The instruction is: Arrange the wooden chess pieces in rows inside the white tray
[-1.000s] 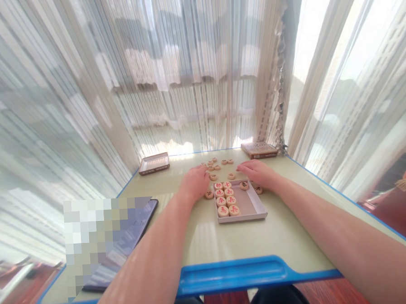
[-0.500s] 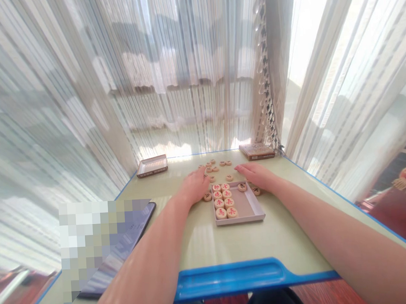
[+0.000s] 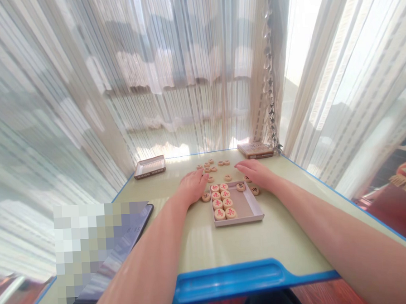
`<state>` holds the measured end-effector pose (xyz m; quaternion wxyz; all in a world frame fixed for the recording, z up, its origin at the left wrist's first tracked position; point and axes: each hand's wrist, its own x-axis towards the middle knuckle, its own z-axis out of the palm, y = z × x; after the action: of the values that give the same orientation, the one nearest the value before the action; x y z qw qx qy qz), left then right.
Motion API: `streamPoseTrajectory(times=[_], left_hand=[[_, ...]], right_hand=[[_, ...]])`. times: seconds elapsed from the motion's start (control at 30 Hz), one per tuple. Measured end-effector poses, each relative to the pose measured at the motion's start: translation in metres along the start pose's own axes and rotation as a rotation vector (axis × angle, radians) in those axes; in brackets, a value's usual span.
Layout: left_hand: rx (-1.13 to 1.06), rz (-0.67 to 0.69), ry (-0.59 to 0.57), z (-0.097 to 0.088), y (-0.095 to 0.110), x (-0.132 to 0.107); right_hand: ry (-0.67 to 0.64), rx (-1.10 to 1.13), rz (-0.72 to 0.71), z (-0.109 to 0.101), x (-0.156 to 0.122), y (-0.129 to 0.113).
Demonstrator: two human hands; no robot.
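Note:
A shallow box tray (image 3: pixel 242 221) lies on the table between my hands. Along its left side are two columns of xiangqi pieces with red characters (image 3: pixel 217 204), and one piece with a black character (image 3: pixel 240 186) lies at its back right. My left hand (image 3: pixel 193 187) rests left of the tray, fingers stretched out, close to a loose piece (image 3: pixel 206 197). On the other side my right hand (image 3: pixel 256 172) reaches forward with fingers extended, beside two loose pieces, one (image 3: pixel 255 191) against the tray's right wall. Neither hand visibly grips a piece; the undersides are hidden.
Several loose xiangqi pieces (image 3: pixel 214 169) are scattered behind the tray. An open box lid (image 3: pixel 150 167) lies at the back left, a closed flat box (image 3: pixel 255 150) at the back right. A tablet (image 3: pixel 126 246), partly pixelated, lies at the left. Sheer curtains (image 3: pixel 185 80) hang behind the table.
The view has shifted slightly. Both hands stay almost in place, and a loose piece by the right hand shows a little more. The pieces in the tray are unchanged.

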<state>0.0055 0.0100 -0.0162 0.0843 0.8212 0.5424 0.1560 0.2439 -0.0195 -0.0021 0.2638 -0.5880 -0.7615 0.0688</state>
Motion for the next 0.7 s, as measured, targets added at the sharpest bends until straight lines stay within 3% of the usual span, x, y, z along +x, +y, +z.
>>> streamPoseTrajectory(times=[0.33,0.53,0.7], left_hand=[[-0.054,0.051,-0.019,-0.007,0.0051,-0.0022],[-0.069,0.026,-0.068,-0.0013,0.0038,0.004],[-0.074,0.039,-0.019,0.001,0.0037,0.0037]], right_hand=[[-0.139,-0.051,0.002,0.0051,0.0008,-0.0056],[-0.124,-0.008,0.045,0.0057,-0.0013,-0.0054],[-0.087,0.135,0.141,0.0072,0.0024,0.0003]])
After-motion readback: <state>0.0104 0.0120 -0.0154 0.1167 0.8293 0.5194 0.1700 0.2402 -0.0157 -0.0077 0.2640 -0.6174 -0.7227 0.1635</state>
